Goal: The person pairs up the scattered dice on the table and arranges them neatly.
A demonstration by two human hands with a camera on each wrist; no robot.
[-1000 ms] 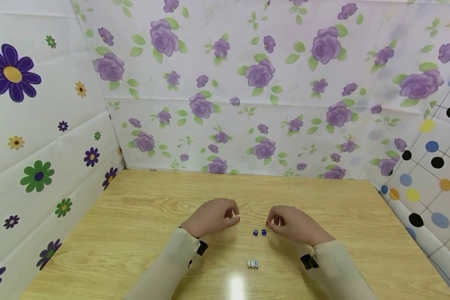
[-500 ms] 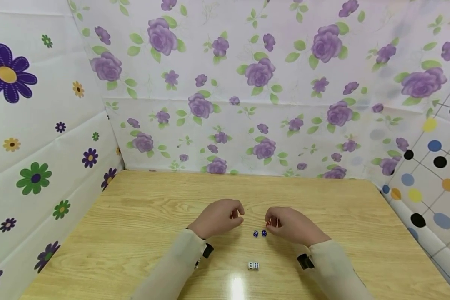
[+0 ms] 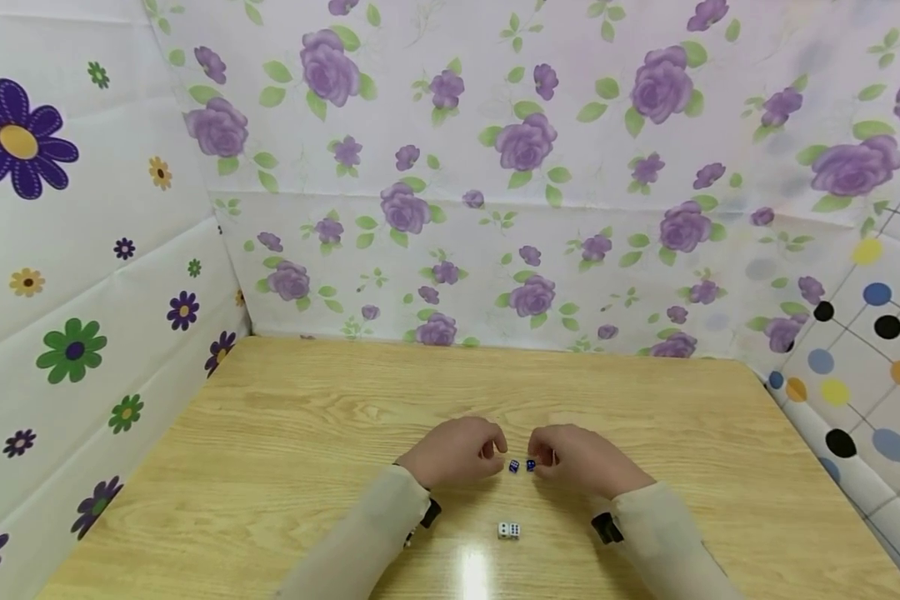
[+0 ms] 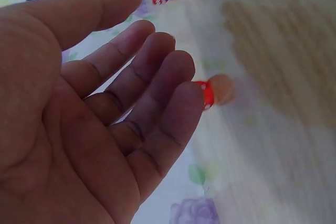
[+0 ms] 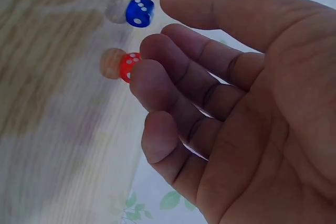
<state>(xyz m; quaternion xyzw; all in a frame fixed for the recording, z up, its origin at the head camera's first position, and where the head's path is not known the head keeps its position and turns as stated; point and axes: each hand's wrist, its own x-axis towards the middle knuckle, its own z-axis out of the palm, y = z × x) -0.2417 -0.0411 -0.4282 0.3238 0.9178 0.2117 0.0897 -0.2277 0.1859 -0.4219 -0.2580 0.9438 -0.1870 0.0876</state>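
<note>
Two blue dice stand a little apart on the table; the left blue die [image 3: 513,467] is beside the fingertips of my left hand [image 3: 457,452]. Close to my right hand [image 3: 588,458] is the right blue die [image 3: 530,465]. Both hands are loosely bent, with thumb and fingers apart and nothing between them. In the left wrist view a red die [image 4: 206,95] shows past the fingertips. The right wrist view has a red die [image 5: 130,66] on the tabletop, partly behind the fingers. From the head view, both red dice are hidden by the hands.
Two white dice [image 3: 508,531] lie side by side nearer the front of the wooden table [image 3: 330,392]. A flowered cloth [image 3: 450,250] hangs behind the table, with patterned cloths at both sides.
My left hand has moved right and nearer, up to the blue dice; the right hand has shifted slightly. Red dice seen at the fingertips a second ago are now out of the hands' hold.
</note>
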